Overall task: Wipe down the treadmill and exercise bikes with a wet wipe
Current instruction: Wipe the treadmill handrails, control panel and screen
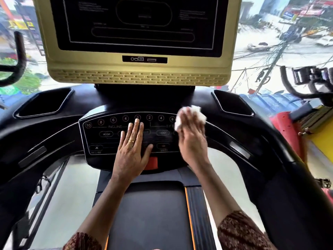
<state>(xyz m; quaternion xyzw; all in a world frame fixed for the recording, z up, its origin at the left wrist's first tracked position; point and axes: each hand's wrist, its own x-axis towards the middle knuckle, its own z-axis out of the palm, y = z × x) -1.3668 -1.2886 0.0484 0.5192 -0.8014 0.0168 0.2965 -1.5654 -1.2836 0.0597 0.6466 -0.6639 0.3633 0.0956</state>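
I stand on a treadmill whose black button panel (106, 134) faces me below a gold-framed screen (138, 26). My left hand (132, 150) lies flat on the middle of the panel, fingers straight, a gold ring on one finger. My right hand (191, 138) presses a crumpled white wet wipe (196, 112) against the right end of the panel, over the speed buttons. The fingers look mostly straight over the wipe, and the hand is slightly blurred.
Two black cup wells, left (45, 105) and right (234, 103), flank the console. Curved black handrails (281, 159) run down both sides. The belt (149, 213) lies below my arms. An exercise bike's handlebars (306, 82) stand at the right, another bar (18, 56) at the left. A window shows a street.
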